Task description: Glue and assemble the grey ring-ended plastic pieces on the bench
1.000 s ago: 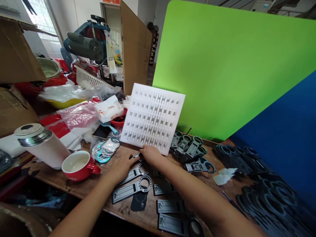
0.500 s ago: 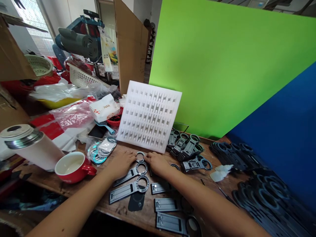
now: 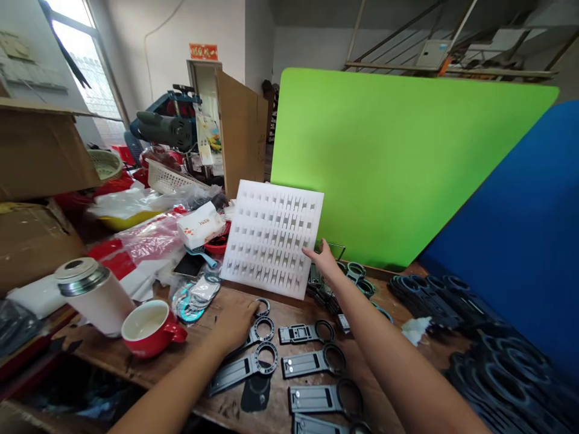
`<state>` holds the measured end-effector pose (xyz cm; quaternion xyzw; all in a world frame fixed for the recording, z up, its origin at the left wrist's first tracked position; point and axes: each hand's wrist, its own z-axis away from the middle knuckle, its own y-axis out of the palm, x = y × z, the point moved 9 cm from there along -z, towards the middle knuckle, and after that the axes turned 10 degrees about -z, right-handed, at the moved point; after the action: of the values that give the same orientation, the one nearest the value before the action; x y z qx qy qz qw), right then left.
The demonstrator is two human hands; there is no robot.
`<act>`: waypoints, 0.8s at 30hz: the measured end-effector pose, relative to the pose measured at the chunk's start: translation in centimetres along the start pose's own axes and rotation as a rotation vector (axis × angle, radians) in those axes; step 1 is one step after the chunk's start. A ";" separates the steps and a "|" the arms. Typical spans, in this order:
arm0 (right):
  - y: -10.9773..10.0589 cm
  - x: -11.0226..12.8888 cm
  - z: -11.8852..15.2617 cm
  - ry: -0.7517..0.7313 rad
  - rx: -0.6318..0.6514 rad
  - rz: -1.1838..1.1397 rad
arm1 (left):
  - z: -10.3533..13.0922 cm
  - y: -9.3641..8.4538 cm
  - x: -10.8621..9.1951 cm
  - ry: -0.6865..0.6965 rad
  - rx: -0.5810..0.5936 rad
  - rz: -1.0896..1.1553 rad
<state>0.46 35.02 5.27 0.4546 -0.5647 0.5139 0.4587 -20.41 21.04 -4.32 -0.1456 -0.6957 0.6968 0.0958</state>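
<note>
My left hand (image 3: 237, 324) lies over a grey ringed part (image 3: 262, 307) on the wooden table; its fingertips are at the ring, and whether they grip it is unclear. My right hand (image 3: 322, 256) is raised at the right edge of the white foam block (image 3: 274, 238), thumb and fingers apart. Two more ringed parts, one of them a long grey bracket (image 3: 235, 372), lie below my left hand. To the right, several grey brackets (image 3: 301, 364) with dark rings lie in a column. Behind my right forearm is a pile of ringed brackets (image 3: 357, 271).
A red mug (image 3: 149, 337) and a pale thermos (image 3: 97, 295) stand at the left, near bagged rings (image 3: 194, 298). Stacks of dark ringed parts (image 3: 493, 374) fill the right side. A green panel (image 3: 389, 163) rises behind the table.
My right hand has left the ringed parts and moved up to the foam block's right edge. My left hand stays at the upper ring. The view has tilted upward.
</note>
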 end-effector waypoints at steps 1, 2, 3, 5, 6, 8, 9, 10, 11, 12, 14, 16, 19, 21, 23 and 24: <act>0.7 -0.2 -0.5 0.051 0.074 -0.044 | 0.1 0.1 0.1 -0.019 -0.001 0.009; 1.3 -0.2 -0.8 0.077 0.129 -0.066 | 0.2 0.2 0.2 -0.032 -0.004 0.016; 1.8 -0.2 -0.8 0.090 0.167 -0.074 | 0.2 0.2 0.2 -0.041 -0.008 0.022; 2.3 -0.4 -0.4 0.119 0.225 -0.090 | 0.3 0.2 0.2 -0.047 -0.016 0.032; 2.2 -0.4 -0.2 0.124 0.241 -0.095 | 0.3 0.2 0.2 -0.046 -0.020 0.035; 1.7 -0.4 0.4 0.109 0.250 -0.104 | 0.3 0.1 0.1 -0.041 -0.029 0.040; 1.2 -0.3 0.8 0.093 0.240 -0.110 | 0.3 0.0 0.0 -0.035 -0.033 0.041; 0.7 0.0 1.2 0.059 0.223 -0.112 | 0.3 0.0 -0.1 -0.028 -0.037 0.041; 0.1 0.4 1.7 0.005 0.200 -0.103 | 0.2 -0.1 -0.2 -0.022 -0.041 0.041; -0.4 0.9 2.4 -0.068 0.175 -0.076 | 0.2 -0.2 -0.2 -0.015 -0.045 0.041; -0.8 2.2 4.2 -0.244 0.134 0.033 | 0.1 -0.4 -0.3 -0.007 -0.055 0.040; -0.3 3.1 6.2 -0.381 0.133 0.176 | 0.0 -0.6 -0.3 -0.003 -0.059 0.036; 1.1 3.2 8.3 -0.454 0.156 0.306 | -0.1 -0.6 -0.3 0.004 -0.055 0.028; 1.4 3.1 8.9 -0.474 0.129 0.330 | 0.0 -0.5 -0.3 -0.001 -0.051 0.025; 1.3 3.0 9.2 -0.488 0.092 0.344 | 0.0 -0.4 -0.2 -0.009 -0.041 0.027; 1.3 2.9 9.4 -0.496 0.079 0.354 | 0.1 -0.4 -0.2 -0.012 -0.036 0.030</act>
<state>-1.75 25.60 7.42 0.4781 -0.7095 0.4808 0.1921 -20.22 20.92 -3.95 -0.1535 -0.7064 0.6865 0.0788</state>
